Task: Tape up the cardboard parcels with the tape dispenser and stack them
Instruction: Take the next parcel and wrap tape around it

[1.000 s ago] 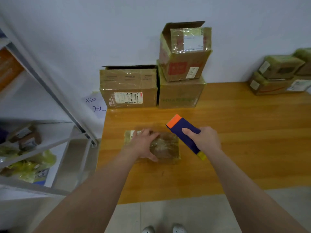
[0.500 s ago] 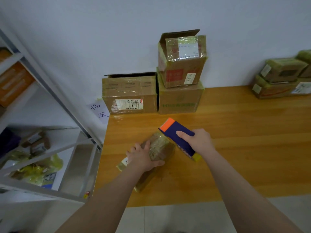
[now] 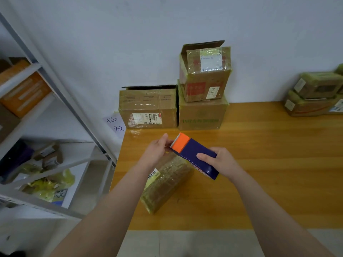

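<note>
A long brown parcel (image 3: 168, 182) wrapped in shiny tape lies slantwise on the wooden table (image 3: 269, 164), near its left edge. My right hand (image 3: 222, 162) grips the blue tape dispenser (image 3: 196, 153) from the side and holds it just above the parcel's far end, orange toothed head pointing up and left. My left hand (image 3: 157, 150) is at that head, thumb and fingers pinching what looks like the tape end by the teeth. The parcel's far end is hidden under both hands.
Against the wall stand a wide open-topped carton (image 3: 148, 108) and a stack of two cartons (image 3: 203, 101). More taped parcels (image 3: 315, 93) sit at the table's far right. A metal shelf rack (image 3: 55, 101) stands left of the table, with a handwritten note (image 3: 116, 125) on the wall.
My left hand let go of the parcel and moved up to the dispenser's toothed head. The parcel now lies slantwise on the table. The dispenser tilted further up.
</note>
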